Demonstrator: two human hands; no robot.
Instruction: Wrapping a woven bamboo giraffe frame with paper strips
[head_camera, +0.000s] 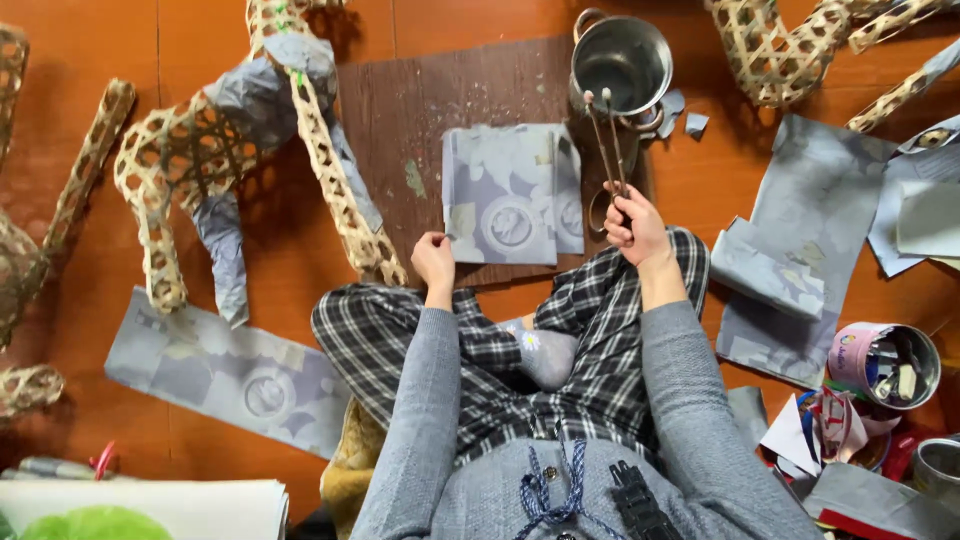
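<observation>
At the bottom centre of the frame the person sits cross-legged in checked trousers (600, 350) and a grey jacket, a sock (545, 352) showing between the knees.

Just above the knees, the left hand (433, 259) is curled, fingertips pinching the lower left corner of the paper stack (510, 195). The right hand (634, 226) is closed around the lower ends of the tongs (606, 140), held nearly upright in the picture. Their long axis runs from the fist up toward the pot (622, 62) at the top centre, and the tips lie against its lower rim.

The stack lies flat on a dark board (400, 110), between the two hands; the left hand is on it, the right hand just beside its right edge. The stack's long sides run up and down the frame.

Bare board lies to the left of the stack, and open floor beyond that up to a bamboo frame (210, 150) partly covered with paper, upper left. A paper strip (230, 370) lies at lower left. To the right, more grey sheets (800, 240) crowd the floor, with a tin (885, 362) of scraps at lower right and another bamboo frame (780, 50) at upper right.
</observation>
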